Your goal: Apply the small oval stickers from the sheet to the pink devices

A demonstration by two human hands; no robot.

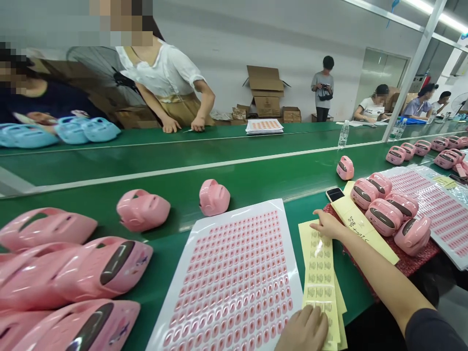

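Note:
A strip of pale yellow label sheets [319, 265] lies in front of me, overlapping the right edge of a white sheet of small pink oval stickers [234, 273]. My left hand [305, 329] rests on the lower end of the labels and the sticker sheet's corner, fingers laid out side by side. At the top end of the labels is my right hand [328, 225], thumb and forefinger apart; its other fingers are partly hidden. Near it lie a yellow paper with handwriting [360, 222] and a phone [334, 194].
Pink handled plastic casings [91, 265] crowd the left; more casings [383, 214] sit on a red mat [420, 258] at right. A single casing [214, 197] stands beyond the sticker sheet. A bottle [343, 134] and a standing person [168, 83] are across the green table [256, 168].

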